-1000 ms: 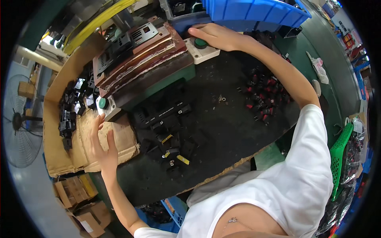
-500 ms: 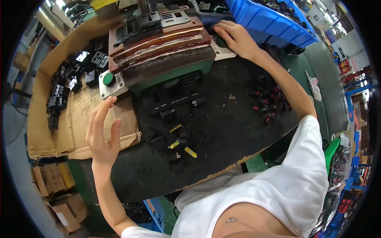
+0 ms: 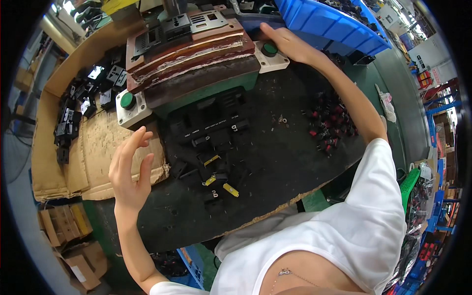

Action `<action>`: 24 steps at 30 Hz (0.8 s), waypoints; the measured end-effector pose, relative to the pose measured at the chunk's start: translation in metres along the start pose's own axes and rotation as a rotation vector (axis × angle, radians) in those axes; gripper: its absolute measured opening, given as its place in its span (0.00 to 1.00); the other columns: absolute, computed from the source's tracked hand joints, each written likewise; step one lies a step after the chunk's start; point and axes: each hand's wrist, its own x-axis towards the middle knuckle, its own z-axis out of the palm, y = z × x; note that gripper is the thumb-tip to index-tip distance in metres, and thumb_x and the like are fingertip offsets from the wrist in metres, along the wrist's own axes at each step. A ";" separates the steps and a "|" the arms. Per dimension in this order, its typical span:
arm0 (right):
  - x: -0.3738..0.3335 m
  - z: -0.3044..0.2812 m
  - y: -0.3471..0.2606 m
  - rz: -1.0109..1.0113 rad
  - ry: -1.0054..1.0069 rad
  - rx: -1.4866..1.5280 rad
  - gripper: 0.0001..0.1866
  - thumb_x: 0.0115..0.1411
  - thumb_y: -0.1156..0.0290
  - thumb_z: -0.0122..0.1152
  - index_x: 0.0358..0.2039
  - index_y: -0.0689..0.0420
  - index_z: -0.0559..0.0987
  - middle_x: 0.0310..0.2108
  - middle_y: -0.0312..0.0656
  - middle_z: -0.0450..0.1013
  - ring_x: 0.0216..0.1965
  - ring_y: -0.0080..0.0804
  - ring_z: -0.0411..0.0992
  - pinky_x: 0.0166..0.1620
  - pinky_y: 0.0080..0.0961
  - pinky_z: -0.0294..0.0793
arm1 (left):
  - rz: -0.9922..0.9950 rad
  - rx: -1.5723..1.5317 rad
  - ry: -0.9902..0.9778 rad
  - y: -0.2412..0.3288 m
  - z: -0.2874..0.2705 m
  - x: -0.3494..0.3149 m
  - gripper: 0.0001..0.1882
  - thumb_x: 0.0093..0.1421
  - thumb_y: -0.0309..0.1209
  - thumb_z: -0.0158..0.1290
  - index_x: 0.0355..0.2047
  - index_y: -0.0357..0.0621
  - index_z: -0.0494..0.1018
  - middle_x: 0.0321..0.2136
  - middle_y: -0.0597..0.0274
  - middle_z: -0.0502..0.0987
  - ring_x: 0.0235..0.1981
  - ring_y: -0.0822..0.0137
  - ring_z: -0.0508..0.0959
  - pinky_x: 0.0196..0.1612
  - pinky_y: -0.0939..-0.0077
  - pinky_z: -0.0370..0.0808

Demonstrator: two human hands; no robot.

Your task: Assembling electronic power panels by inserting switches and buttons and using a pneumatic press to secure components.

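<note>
My left hand point(image 3: 131, 172) hovers above the cardboard sheet and table edge, fingers apart and holding nothing. Its fingertips are just below a white switch box point(image 3: 132, 118) with a green push button point(image 3: 128, 101). At the far right my right hand point(image 3: 290, 43) lies beside another white switch box point(image 3: 275, 63), whose green button point(image 3: 269, 49) is uncovered. That hand looks empty, with its fingers partly hidden. Between the boxes stands a press fixture point(image 3: 191, 69) of reddish-brown layered blocks, carrying metal plates with cut-outs point(image 3: 206, 21). In front of it lies a black plastic panel point(image 3: 211, 115).
Small black parts with yellow pieces point(image 3: 230, 190) lie on the dark table point(image 3: 275, 172). Red-and-black parts point(image 3: 329, 123) are heaped at right. A blue bin point(image 3: 329, 24) stands behind them. A cardboard tray point(image 3: 54, 167) with black modules point(image 3: 69, 123) sits at left.
My right hand has come off the right green button, which now shows. My left fingertips have drawn slightly away from the left switch box. The whole view has shifted a little.
</note>
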 end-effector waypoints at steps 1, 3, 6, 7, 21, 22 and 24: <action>-0.004 0.001 -0.001 0.001 -0.002 -0.001 0.34 0.65 0.45 0.29 0.37 0.65 0.73 0.25 0.37 0.67 0.29 0.23 0.60 0.39 0.22 0.63 | -0.003 0.001 0.000 0.000 0.000 0.000 0.22 0.52 0.16 0.50 0.49 0.38 0.67 0.37 0.54 0.76 0.36 0.62 0.76 0.41 0.72 0.71; -0.015 0.005 -0.006 0.024 0.067 -0.063 0.32 0.65 0.46 0.29 0.35 0.64 0.73 0.22 0.36 0.63 0.26 0.23 0.58 0.35 0.22 0.62 | -0.009 0.006 -0.012 0.000 -0.002 0.000 0.21 0.54 0.17 0.49 0.50 0.39 0.66 0.38 0.55 0.75 0.37 0.63 0.76 0.42 0.71 0.71; -0.016 0.001 -0.008 0.067 0.063 -0.081 0.31 0.66 0.48 0.30 0.35 0.64 0.72 0.20 0.37 0.61 0.25 0.24 0.57 0.32 0.23 0.61 | -0.009 0.001 -0.021 0.000 -0.002 0.000 0.20 0.57 0.18 0.47 0.51 0.40 0.65 0.39 0.57 0.75 0.37 0.64 0.76 0.43 0.71 0.71; -0.016 0.001 -0.010 0.110 0.065 -0.058 0.30 0.66 0.48 0.30 0.34 0.64 0.72 0.20 0.38 0.61 0.24 0.25 0.57 0.32 0.24 0.61 | -0.014 -0.004 -0.017 0.000 -0.002 -0.001 0.20 0.57 0.18 0.47 0.51 0.40 0.65 0.39 0.57 0.75 0.37 0.65 0.76 0.43 0.71 0.71; -0.059 -0.005 0.002 -0.105 0.367 -0.166 0.17 0.65 0.63 0.41 0.33 0.64 0.74 0.25 0.43 0.67 0.24 0.30 0.64 0.31 0.24 0.62 | 0.010 0.018 0.034 -0.004 -0.006 0.001 0.21 0.52 0.18 0.51 0.49 0.38 0.67 0.36 0.56 0.76 0.32 0.64 0.75 0.38 0.74 0.71; -0.064 -0.003 0.003 -0.190 0.449 -0.231 0.16 0.64 0.65 0.43 0.33 0.64 0.75 0.26 0.43 0.68 0.26 0.30 0.65 0.32 0.24 0.63 | 0.014 0.017 0.022 -0.003 -0.005 0.003 0.21 0.52 0.18 0.51 0.49 0.38 0.68 0.36 0.56 0.76 0.32 0.65 0.75 0.38 0.74 0.71; -0.061 0.000 0.004 -0.356 0.500 -0.266 0.13 0.63 0.67 0.45 0.35 0.63 0.75 0.30 0.43 0.69 0.32 0.32 0.68 0.37 0.24 0.65 | 0.006 0.030 0.019 -0.003 -0.003 0.002 0.21 0.52 0.18 0.51 0.49 0.38 0.68 0.36 0.56 0.76 0.32 0.65 0.75 0.38 0.74 0.71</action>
